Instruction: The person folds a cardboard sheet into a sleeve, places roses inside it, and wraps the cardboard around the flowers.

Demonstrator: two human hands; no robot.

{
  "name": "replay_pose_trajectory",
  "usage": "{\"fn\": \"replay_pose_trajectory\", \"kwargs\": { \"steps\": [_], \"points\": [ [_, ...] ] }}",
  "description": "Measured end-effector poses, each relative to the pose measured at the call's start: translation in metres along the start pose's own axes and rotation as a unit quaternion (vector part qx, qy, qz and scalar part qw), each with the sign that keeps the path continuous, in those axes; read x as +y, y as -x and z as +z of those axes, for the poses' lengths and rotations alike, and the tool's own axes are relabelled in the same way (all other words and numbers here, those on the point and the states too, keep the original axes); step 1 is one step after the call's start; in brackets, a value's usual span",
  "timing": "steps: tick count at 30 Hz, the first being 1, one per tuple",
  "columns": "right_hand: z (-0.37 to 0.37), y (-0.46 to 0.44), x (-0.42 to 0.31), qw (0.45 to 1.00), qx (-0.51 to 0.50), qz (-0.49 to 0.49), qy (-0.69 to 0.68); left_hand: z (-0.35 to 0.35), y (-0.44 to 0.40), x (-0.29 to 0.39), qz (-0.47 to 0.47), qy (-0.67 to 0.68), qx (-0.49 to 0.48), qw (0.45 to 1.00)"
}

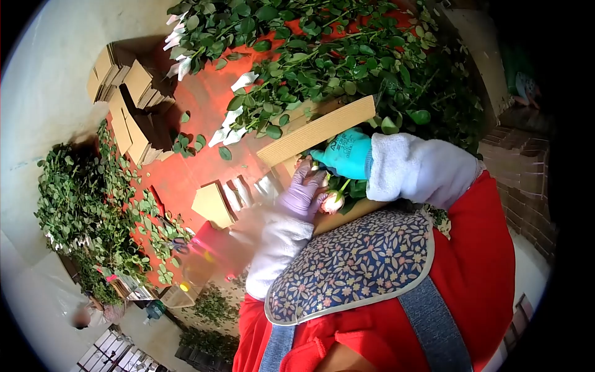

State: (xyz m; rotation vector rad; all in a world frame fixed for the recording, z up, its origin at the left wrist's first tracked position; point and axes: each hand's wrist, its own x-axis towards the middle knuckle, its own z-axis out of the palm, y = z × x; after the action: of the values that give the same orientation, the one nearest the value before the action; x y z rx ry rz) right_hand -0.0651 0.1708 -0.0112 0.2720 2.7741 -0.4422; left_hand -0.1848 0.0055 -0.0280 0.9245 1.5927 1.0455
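Observation:
My left hand (300,195), in a purple glove, reaches up from the lower left with its fingers bent over pale pink rose heads. One pink rose (332,201) shows plainly just right of its fingertips, its green stem running up to the right. My right hand (344,154), in a teal glove, comes in from the right with its fingers curled down, close to the left fingertips. What lies under its fingers is hidden. Both hands are between a raised cardboard strip (319,130) and a second cardboard edge (350,217) next to my floral apron (353,266).
Leafy rose stems (334,62), some heads wrapped in white sleeves (232,124), cover the back of the red table (180,149). Folded cardboard (133,105) is stacked at left. Scissors (180,245) and a pink-topped clear container (201,254) lie nearer. More foliage (80,192) stands far left.

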Motion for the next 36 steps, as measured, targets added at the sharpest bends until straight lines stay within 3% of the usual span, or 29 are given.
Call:
{"fn": "replay_pose_trajectory", "kwargs": {
  "steps": [1,2,5,6,7,9,12,13,14,15,16,17,18,20,23,24,25,26,27,28,29,31,32,33,34,35,36],
  "points": [
    [0.005,-0.002,0.000,1.000,-0.010,0.014,-0.003,0.000,0.001,-0.002,-0.030,-0.017,0.004,0.999],
    [0.007,-0.002,-0.001,0.999,-0.020,0.028,-0.006,-0.001,0.003,0.002,0.045,-0.166,0.003,0.985],
    [0.004,0.006,-0.010,0.992,0.062,0.091,0.060,0.005,0.004,-0.002,-0.162,0.095,0.024,0.982],
    [-0.018,0.009,-0.013,0.992,0.005,0.121,0.033,0.000,0.006,0.000,-0.012,-0.143,0.013,0.990],
    [-0.020,0.008,-0.012,0.993,0.004,0.116,0.034,-0.003,0.007,-0.002,0.137,-0.370,0.001,0.919],
    [-0.023,0.012,-0.005,0.994,0.013,0.107,0.027,-0.002,0.005,-0.007,-0.044,-0.092,-0.007,0.995],
    [-0.033,0.021,-0.001,0.996,0.015,0.088,0.012,-0.001,0.003,-0.024,-0.080,0.092,-0.067,0.990],
    [-0.045,0.029,-0.003,0.996,0.079,0.032,-0.019,-0.002,0.002,-0.030,-0.041,0.071,-0.067,0.994],
    [-0.060,0.035,-0.003,0.997,0.074,0.028,-0.020,-0.002,0.001,-0.035,-0.001,0.050,-0.066,0.997],
    [-0.068,0.039,-0.003,0.999,-0.012,-0.024,-0.029,-0.007,0.001,-0.024,0.076,-0.087,-0.071,0.991],
    [-0.077,0.043,-0.003,0.991,-0.100,-0.073,-0.046,-0.005,0.001,-0.019,0.161,-0.245,-0.010,0.956],
    [-0.077,0.049,-0.002,0.984,-0.129,-0.104,-0.066,-0.003,0.002,-0.013,0.160,-0.245,-0.010,0.956],
    [-0.073,0.056,-0.001,0.977,-0.140,-0.130,-0.094,-0.001,0.003,-0.006,0.049,-0.073,-0.002,0.996],
    [-0.062,0.066,0.003,0.965,-0.139,-0.167,-0.145,0.000,0.002,-0.002,-0.058,0.102,0.008,0.993],
    [-0.059,0.064,0.005,0.967,-0.070,-0.168,-0.176,0.001,-0.002,0.000,-0.133,0.141,0.003,0.981],
    [-0.061,0.058,0.004,0.976,-0.010,-0.147,-0.159,0.005,-0.010,0.004,-0.255,0.303,0.042,0.917],
    [-0.060,0.051,0.003,0.982,0.048,-0.114,-0.140,0.006,-0.016,0.009,-0.363,0.453,0.078,0.811],
    [-0.056,0.043,0.002,0.985,0.092,-0.081,-0.125,0.002,-0.018,0.012,-0.351,0.463,0.065,0.811],
    [-0.060,0.039,0.004,0.986,0.051,-0.025,-0.160,0.003,-0.010,0.017,-0.327,0.438,0.066,0.835],
    [-0.044,0.032,0.006,0.977,0.140,-0.020,-0.162,-0.002,-0.004,0.007,-0.143,0.125,-0.013,0.982],
    [-0.026,0.026,0.007,0.960,0.229,-0.015,-0.163,0.001,-0.006,-0.024,-0.071,0.077,-0.034,0.994],
    [-0.043,0.011,-0.004,0.995,0.062,0.051,-0.065,0.006,-0.009,-0.085,0.079,-0.017,-0.051,0.995],
    [-0.036,0.007,-0.008,0.995,0.086,0.054,-0.007,0.003,-0.006,-0.069,0.061,-0.087,-0.074,0.992],
    [-0.027,0.004,-0.011,0.991,0.110,0.057,0.051,0.002,-0.007,-0.033,-0.129,0.134,-0.091,0.978],
    [-0.026,0.003,-0.011,0.992,0.100,0.054,0.055,0.002,-0.010,0.004,-0.310,0.340,-0.019,0.888],
    [-0.024,0.000,-0.012,0.992,0.100,0.054,0.056,0.000,-0.007,0.001,-0.309,0.340,-0.019,0.888],
    [-0.021,-0.003,-0.013,0.989,0.109,0.054,0.082,-0.005,-0.002,-0.005,-0.123,-0.020,-0.043,0.991]
  ]
}}
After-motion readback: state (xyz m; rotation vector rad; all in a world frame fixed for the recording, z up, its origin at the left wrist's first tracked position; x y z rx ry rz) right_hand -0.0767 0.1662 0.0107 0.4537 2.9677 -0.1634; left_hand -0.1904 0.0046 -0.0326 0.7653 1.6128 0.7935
